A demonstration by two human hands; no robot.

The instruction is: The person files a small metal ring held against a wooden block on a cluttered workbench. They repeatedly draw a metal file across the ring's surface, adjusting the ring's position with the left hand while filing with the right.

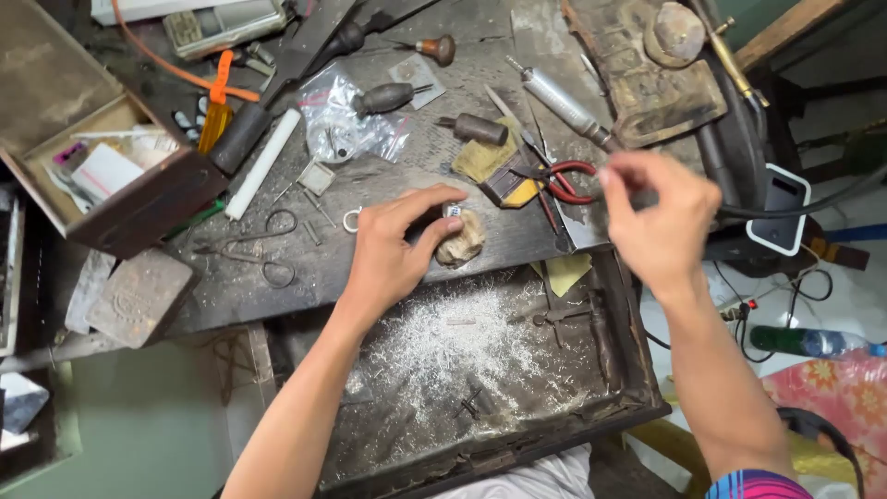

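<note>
The left hand (393, 248) is curled over a small silvery piece (453, 211), thumb and fingertips pinching it against a worn wooden bench peg (465, 239) at the near edge of the workbench (277, 277). Just left of those fingers a small metal ring (351, 220) lies on the bench top. The right hand (658, 222) hovers further right, blurred, its fingers loosely bunched; I cannot tell whether anything is held in them. Its fingertips are close to the red-handled pliers (565, 180), which lie just beyond the peg beside a yellowish scrap of cloth.

Below both hands an open drawer (517, 370) is pulled out, its floor strewn with pale metal filings (453, 346).

Further out on the bench, a pair of scissors (263, 249) rests to the left, a white stick (264, 163) lies on a slant beyond it, and a clear plastic bag (346, 120) sits in the middle far part. Several dark-handled gravers are scattered near the bag. At far left stands an open wooden box (111, 176) with papers inside.
</note>
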